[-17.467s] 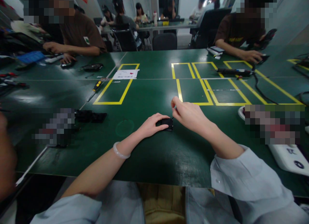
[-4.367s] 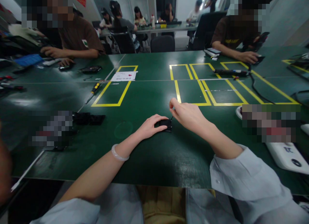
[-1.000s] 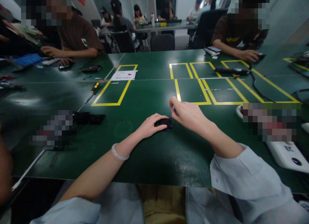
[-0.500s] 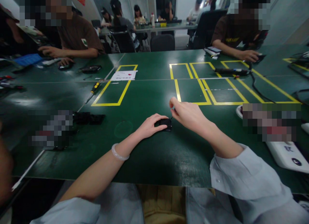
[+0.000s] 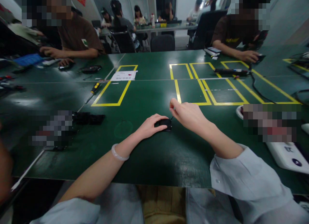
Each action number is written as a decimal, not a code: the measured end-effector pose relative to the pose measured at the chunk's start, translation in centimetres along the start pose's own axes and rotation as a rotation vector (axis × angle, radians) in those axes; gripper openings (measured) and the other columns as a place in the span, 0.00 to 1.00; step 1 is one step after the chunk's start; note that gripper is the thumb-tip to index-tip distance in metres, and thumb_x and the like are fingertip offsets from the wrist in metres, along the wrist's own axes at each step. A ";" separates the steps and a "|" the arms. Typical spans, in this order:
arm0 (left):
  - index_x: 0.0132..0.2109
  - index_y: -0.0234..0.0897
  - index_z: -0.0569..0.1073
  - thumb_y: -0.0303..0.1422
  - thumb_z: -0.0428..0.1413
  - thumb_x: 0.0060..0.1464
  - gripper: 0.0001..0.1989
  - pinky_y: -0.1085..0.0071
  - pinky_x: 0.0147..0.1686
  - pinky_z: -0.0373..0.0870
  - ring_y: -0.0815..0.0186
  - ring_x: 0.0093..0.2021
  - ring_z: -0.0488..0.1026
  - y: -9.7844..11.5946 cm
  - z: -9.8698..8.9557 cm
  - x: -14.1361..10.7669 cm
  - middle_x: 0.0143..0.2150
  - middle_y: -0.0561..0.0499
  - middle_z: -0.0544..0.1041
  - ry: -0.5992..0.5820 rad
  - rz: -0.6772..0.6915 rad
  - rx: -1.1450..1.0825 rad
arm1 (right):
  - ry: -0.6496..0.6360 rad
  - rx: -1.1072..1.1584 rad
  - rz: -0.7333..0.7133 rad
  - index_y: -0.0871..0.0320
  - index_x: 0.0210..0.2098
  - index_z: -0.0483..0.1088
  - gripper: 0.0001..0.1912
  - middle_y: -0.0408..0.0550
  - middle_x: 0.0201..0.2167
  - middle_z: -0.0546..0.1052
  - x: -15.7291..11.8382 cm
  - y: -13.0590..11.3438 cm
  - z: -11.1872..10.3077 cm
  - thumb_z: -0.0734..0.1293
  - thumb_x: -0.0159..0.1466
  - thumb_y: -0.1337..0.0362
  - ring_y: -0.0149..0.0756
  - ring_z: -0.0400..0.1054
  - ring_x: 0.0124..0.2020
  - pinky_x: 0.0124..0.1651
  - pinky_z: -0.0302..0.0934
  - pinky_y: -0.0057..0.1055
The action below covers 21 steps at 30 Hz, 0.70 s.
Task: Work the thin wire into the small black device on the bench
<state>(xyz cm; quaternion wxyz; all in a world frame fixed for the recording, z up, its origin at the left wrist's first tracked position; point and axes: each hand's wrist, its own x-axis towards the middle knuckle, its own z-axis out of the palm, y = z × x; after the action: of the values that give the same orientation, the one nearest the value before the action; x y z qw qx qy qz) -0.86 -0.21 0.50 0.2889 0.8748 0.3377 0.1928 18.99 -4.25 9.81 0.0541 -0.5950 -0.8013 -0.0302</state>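
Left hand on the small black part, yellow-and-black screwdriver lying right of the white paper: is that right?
Not quite: the head view shows the yellow-and-black screwdriver lying left of the white paper. The left hand is on the small black part.

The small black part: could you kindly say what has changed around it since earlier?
Nothing clearly moved or was let go. The left hand still holds the black part, the right hand the thin dark tool at its edge; the screwdriver stayed put.
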 end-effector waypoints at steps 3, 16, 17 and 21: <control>0.56 0.43 0.70 0.45 0.52 0.60 0.20 0.64 0.52 0.65 0.59 0.49 0.70 0.0 0.0 0.0 0.48 0.48 0.72 0.000 -0.001 -0.003 | 0.016 0.011 0.004 0.55 0.48 0.62 0.14 0.48 0.32 0.78 -0.1 0.0 0.0 0.51 0.68 0.61 0.37 0.70 0.28 0.26 0.41 0.30; 0.56 0.43 0.70 0.45 0.52 0.60 0.20 0.64 0.52 0.64 0.60 0.49 0.70 -0.1 0.0 0.0 0.48 0.49 0.72 0.002 0.009 -0.009 | 0.013 0.020 -0.010 0.56 0.47 0.61 0.14 0.48 0.31 0.78 0.0 0.1 0.2 0.52 0.69 0.56 0.37 0.71 0.29 0.25 0.39 0.29; 0.56 0.43 0.70 0.45 0.52 0.60 0.20 0.65 0.51 0.65 0.60 0.49 0.70 -0.1 0.0 0.0 0.48 0.49 0.72 0.002 0.009 -0.009 | 0.010 0.017 -0.009 0.56 0.47 0.61 0.14 0.48 0.32 0.78 0.0 0.1 0.2 0.52 0.69 0.57 0.37 0.71 0.29 0.25 0.39 0.29; 0.56 0.44 0.70 0.45 0.52 0.60 0.20 0.65 0.51 0.65 0.60 0.49 0.70 0.0 -0.1 0.0 0.48 0.49 0.72 0.002 0.007 -0.008 | 0.031 0.032 -0.011 0.56 0.48 0.61 0.13 0.47 0.34 0.78 0.0 0.1 0.2 0.52 0.67 0.61 0.37 0.71 0.29 0.25 0.40 0.30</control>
<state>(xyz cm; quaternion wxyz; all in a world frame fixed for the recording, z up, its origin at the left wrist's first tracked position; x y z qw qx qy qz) -0.93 -0.16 0.55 0.2913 0.8747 0.3341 0.1961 19.07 -4.22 9.63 0.0757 -0.5890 -0.8042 -0.0268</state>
